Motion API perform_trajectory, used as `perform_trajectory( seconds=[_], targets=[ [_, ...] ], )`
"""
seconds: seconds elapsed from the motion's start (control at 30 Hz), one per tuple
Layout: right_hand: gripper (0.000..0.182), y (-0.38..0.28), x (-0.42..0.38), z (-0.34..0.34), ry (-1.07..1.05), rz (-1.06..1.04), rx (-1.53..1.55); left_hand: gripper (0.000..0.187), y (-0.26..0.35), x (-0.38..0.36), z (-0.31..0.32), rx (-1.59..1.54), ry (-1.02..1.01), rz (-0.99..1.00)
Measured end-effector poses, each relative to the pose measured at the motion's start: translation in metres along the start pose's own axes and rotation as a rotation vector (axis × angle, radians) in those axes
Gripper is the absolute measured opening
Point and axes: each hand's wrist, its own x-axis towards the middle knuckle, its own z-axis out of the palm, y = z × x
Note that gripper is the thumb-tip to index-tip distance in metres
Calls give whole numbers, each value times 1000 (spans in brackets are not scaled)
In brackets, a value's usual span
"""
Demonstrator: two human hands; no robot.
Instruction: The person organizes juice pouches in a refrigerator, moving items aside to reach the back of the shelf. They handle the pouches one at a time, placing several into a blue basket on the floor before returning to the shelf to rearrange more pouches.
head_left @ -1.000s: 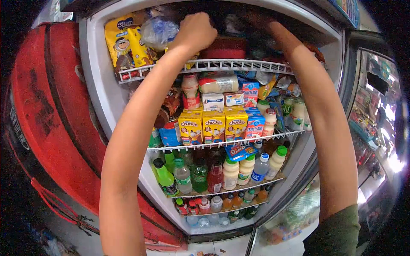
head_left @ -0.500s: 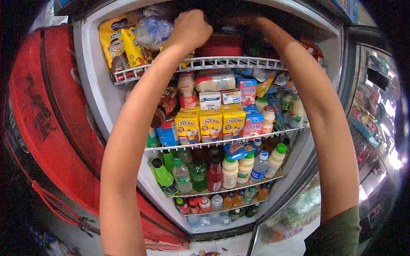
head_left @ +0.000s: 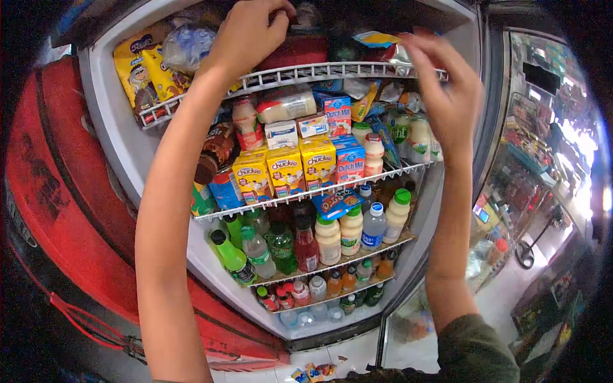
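Up at the top shelf, my left hand [head_left: 252, 35] is raised with thumb and bent fingers apart, near the dark back of the shelf. I see nothing held in it, though its far fingertips blend into the dark. My right hand [head_left: 452, 86], slightly blurred, is at the right part of the same shelf. Its fingertips are closed on the edge of a shiny snack packet [head_left: 377, 39] in blue, yellow and silver. A dark red box-like thing [head_left: 294, 52] lies between the hands behind the white wire rack [head_left: 306, 73]. Left of my left hand are yellow snack bags [head_left: 137, 73] and a clear plastic bag [head_left: 187, 46].
Below, chocolate drink cartons [head_left: 285, 171], Dutch Mill cartons [head_left: 350, 159] and several bottles [head_left: 329, 239] fill the fridge shelves. A red cooler-like body [head_left: 83, 191] stands left. The glass door [head_left: 408, 325] is open at right. Small packets [head_left: 313, 372] show at the bottom.
My right hand has come forward from the dark shelf, and the snack packet now shows at its fingertips. My left hand has shifted left and up in view as the camera turned.
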Motion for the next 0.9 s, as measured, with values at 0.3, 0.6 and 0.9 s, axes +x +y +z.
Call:
perform_trajectory(
  seconds=[0.3, 0.6, 0.9],
  targets=[
    [30, 39, -99, 3, -313, 523, -74, 21, -2, -4, 12, 45, 122, 451],
    [44, 57, -68, 66, -421, 117, -447, 14, 12, -46, 10, 315, 157, 714],
    [43, 70, -76, 58, -502, 159, -466, 17, 30, -104, 0, 187, 133, 537]
  ],
)
